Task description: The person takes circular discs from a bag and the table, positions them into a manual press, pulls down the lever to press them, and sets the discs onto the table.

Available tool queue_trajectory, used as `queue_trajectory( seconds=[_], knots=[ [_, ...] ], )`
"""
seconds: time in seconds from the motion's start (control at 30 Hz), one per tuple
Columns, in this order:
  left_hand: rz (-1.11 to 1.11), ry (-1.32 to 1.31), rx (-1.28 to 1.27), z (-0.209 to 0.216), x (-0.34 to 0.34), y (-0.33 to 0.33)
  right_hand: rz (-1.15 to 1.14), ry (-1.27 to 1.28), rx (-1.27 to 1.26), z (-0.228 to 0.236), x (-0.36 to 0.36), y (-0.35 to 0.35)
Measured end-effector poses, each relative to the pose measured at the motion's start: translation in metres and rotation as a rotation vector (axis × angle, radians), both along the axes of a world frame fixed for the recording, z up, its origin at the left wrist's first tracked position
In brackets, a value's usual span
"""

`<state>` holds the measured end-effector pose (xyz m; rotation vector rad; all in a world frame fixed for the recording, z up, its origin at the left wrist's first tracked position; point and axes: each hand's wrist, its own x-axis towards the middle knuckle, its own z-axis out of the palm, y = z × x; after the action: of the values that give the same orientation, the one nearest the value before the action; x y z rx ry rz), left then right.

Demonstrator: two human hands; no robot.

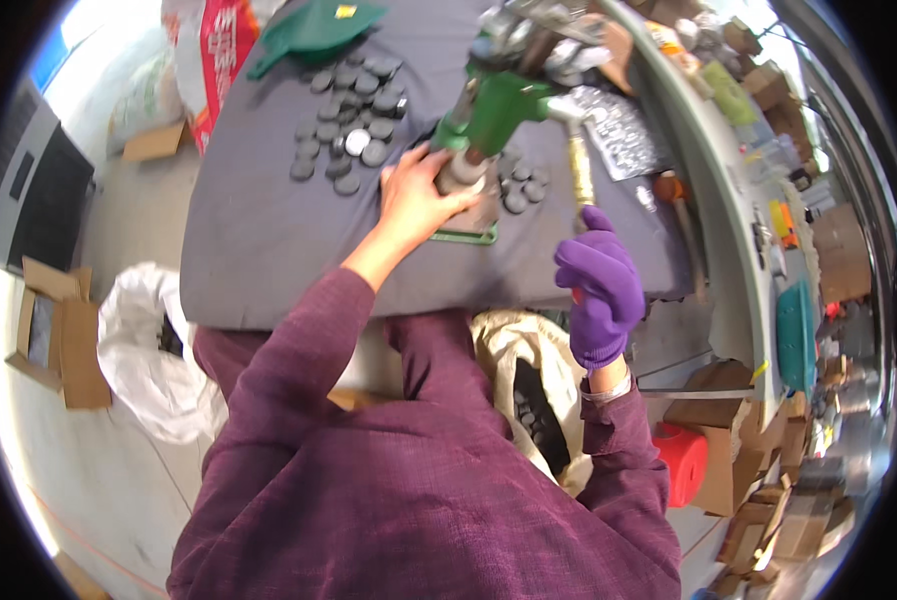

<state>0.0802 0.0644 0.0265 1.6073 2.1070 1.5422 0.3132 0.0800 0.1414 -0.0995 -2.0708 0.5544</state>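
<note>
Many dark discs (535, 418), apparently caps, fill beige sack (504, 345).

A green hand press (494, 115) stands upright on the grey-covered bench (259, 240), its flat green base (466, 236) toward the near edge. Its long lever handle (580, 170), pale and yellowish, slants down to the right. A grey round cap (461, 175) sits under the press head. Dark round discs (349, 130) lie scattered flat just left of the press, a few more (522, 190) right of it.
</note>
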Motion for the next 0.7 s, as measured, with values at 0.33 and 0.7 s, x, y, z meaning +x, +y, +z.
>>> queue_trajectory(
  seconds=[0.33, 0.7],
  knots=[
    [-0.078, -0.213, -0.089, 0.019, 0.002, 0.004, 0.124, 0.184, -0.439, 0.103, -0.02, 0.01],
    [0.054, -0.198, 0.164, 0.001, -0.006, -0.012, 0.144, 0.116, -0.504, 0.159, -0.056, 0.068]
  ],
)
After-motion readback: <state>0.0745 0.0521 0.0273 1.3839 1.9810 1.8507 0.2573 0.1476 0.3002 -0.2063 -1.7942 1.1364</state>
